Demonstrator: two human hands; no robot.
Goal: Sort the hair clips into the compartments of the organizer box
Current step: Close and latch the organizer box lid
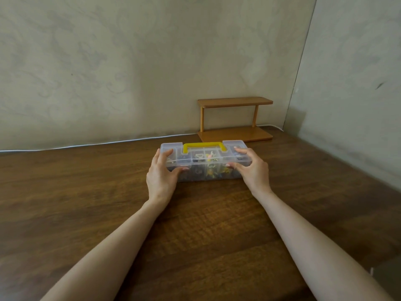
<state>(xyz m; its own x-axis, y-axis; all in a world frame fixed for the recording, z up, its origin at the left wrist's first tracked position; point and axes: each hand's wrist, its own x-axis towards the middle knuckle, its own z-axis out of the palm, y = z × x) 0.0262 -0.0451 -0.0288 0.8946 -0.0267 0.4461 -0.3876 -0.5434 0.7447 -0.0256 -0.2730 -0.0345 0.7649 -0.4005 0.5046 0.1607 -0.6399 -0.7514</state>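
Note:
A clear plastic organizer box (204,170) with a yellow handle (204,146) lies on the wooden table with its lid down. Through the lid I make out hair clips (211,164) in several compartments: pale, yellow and dark ones. My left hand (161,174) grips the box's left end, thumb on the front edge and fingers over the top. My right hand (249,168) grips the right end the same way.
A small two-tier wooden shelf (235,119) stands behind the box against the wall. A white cable (97,144) runs along the table's back edge. A wall closes off the right side. Brown table surface (195,224) stretches toward me.

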